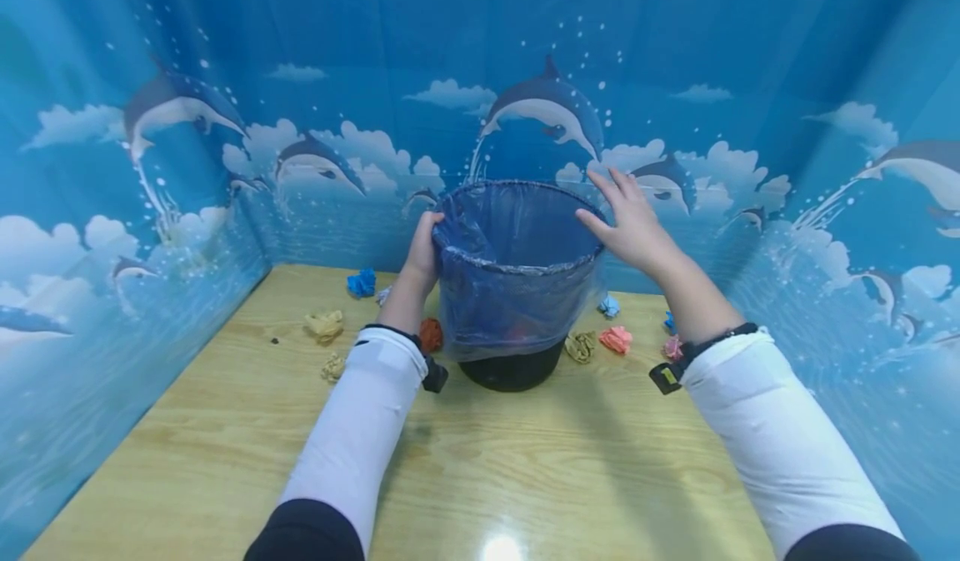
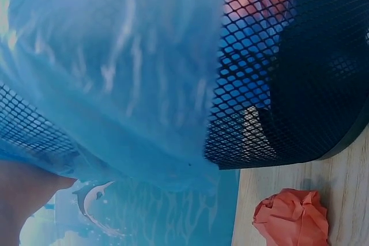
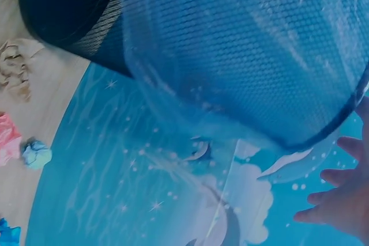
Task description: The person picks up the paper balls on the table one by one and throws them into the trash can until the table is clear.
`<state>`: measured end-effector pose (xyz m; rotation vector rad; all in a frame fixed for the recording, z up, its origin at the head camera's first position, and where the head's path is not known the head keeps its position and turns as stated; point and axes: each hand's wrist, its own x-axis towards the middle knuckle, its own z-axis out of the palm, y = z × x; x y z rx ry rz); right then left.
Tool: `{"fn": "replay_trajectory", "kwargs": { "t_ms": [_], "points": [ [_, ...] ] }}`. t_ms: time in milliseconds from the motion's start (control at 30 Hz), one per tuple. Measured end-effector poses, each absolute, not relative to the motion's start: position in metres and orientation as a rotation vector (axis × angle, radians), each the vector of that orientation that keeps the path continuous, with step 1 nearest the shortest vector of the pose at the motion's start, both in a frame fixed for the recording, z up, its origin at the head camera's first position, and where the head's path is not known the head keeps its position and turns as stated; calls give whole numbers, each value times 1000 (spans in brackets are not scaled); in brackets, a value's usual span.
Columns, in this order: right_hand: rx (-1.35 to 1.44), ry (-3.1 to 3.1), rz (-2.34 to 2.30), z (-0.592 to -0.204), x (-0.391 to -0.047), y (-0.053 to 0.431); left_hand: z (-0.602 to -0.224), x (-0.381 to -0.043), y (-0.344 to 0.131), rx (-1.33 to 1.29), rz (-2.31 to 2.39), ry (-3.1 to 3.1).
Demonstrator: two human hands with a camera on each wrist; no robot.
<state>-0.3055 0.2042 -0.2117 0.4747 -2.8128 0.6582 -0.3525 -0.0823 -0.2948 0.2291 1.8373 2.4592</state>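
A black wire-mesh wastebasket (image 1: pixel 512 369) stands on the table, with a translucent blue plastic bag (image 1: pixel 517 307) lining it. The bag's top is folded outward over the rim and hangs down most of the outside, as the left wrist view also shows with the mesh (image 2: pixel 245 84) uncovered below it. At the left side of the rim, my left hand (image 1: pixel 422 248) grips the basket edge and bag, its fingers partly hidden. My right hand (image 1: pixel 633 226) is beside the right rim with fingers spread, holding nothing; its fingers (image 3: pixel 340 191) show near the rim in the right wrist view.
Crumpled paper balls lie around the basket: blue (image 1: pixel 362 283), yellow (image 1: pixel 325 326) and brown-red (image 1: pixel 431 336) on the left, olive (image 1: pixel 580 346), pink (image 1: pixel 616 339) and light blue (image 1: pixel 609 305) on the right. Dolphin-print curtains (image 1: pixel 450 44) enclose the wooden table (image 1: pixel 480 453) on three sides.
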Motion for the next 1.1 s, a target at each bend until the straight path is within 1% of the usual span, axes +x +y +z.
{"fn": "replay_trajectory", "kwargs": {
  "t_ms": [300,567,833,1100],
  "points": [
    [386,-2797,716,-221,-305,232,-295,-351,-83,221,2447,1864],
    [386,-2754,723,-226,-304,248,-294,-351,-83,242,2486,1826],
    [287,-2794,731,-245,-298,266,-294,-354,-82,271,2488,1824],
    [274,-2803,748,-261,-296,271,-295,-353,-82,264,2472,1821]
  ]
}}
